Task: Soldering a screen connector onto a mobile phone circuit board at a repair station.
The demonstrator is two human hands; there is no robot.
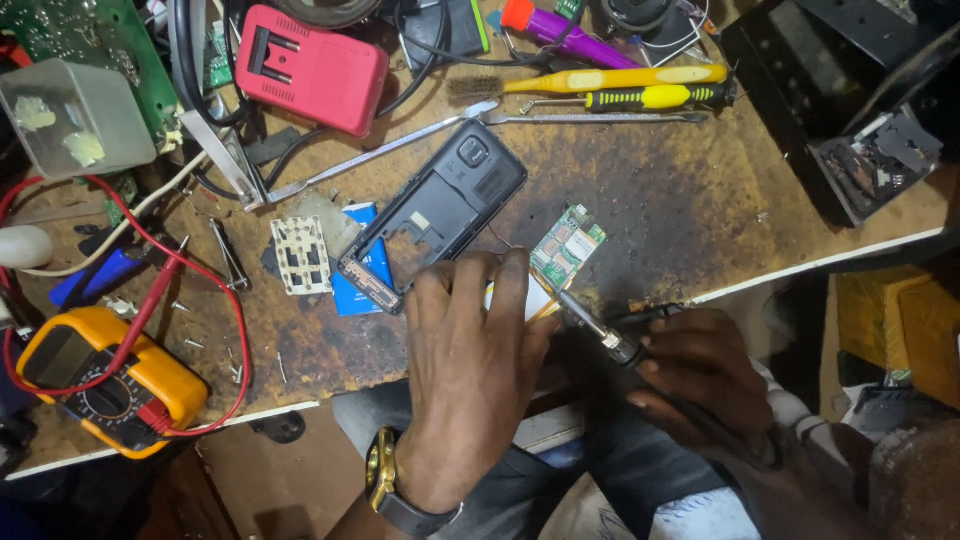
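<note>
Green circuit board (567,243), small, flat beside soldering iron (600,335)

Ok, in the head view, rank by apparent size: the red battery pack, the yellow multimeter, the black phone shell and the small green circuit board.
1. Black plastic phone shell and yellow multimeter: alike, cannot rank.
2. Red battery pack, slightly smaller.
3. Small green circuit board, beside the left hand.

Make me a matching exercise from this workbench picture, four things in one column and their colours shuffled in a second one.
Things:
1. multimeter
2. circuit board
3. phone shell
4. battery pack

Colours:
A. green
B. red
C. yellow-orange
D. black

Pairs: 1-C, 2-A, 3-D, 4-B
</note>
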